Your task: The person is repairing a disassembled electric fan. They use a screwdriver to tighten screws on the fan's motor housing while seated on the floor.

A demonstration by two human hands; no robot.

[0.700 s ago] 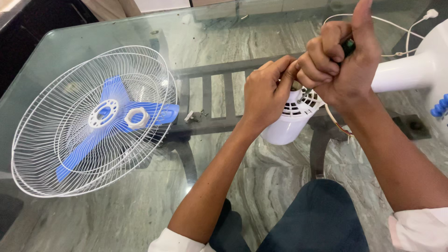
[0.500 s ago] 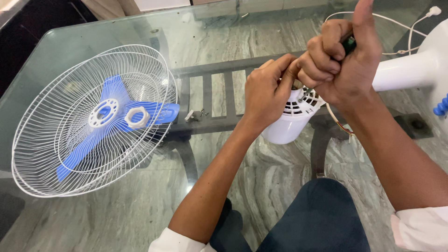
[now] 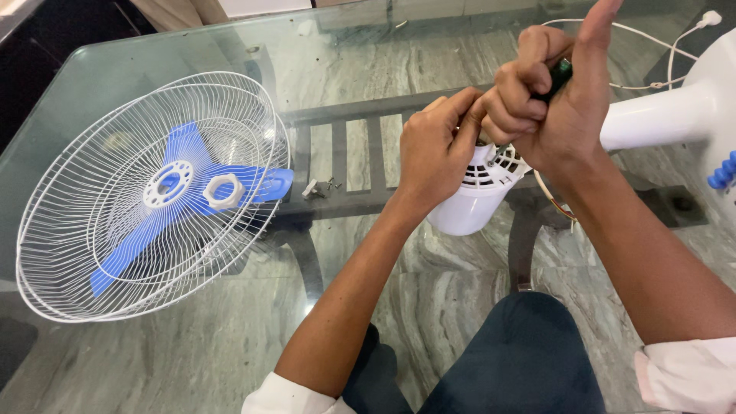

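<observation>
1. Presently my left hand (image 3: 437, 149) is curled around the top rim of the white fan motor housing (image 3: 479, 195), fingertips pressed together at its vented edge; I judge this steadies the housing against turning.
2. My right hand (image 3: 556, 100) is clenched in a fist around a dark-handled tool (image 3: 561, 74), probably a screwdriver, thumb raised. The tip is hidden behind my fingers, so I cannot tell where it meets the housing.
3. The housing hangs over the near part of the glass surface (image 3: 345, 46), joined to the white fan stem (image 3: 659, 119) running off to the right.
4. The wire fan guard (image 3: 146, 199) lies flat well to the left, holding the blue fan blade (image 3: 180, 195) and a white plastic nut (image 3: 224, 190); this appears to keep loose parts together and apart from my work.
5. A few small screws (image 3: 326, 185) lie just beside the guard's right edge, between guard and housing.
6. A thin white cord (image 3: 659, 38) trails at the far right edge.
7. Open room: bare glass between guard and my left forearm; the right side is crowded by the stem.
</observation>
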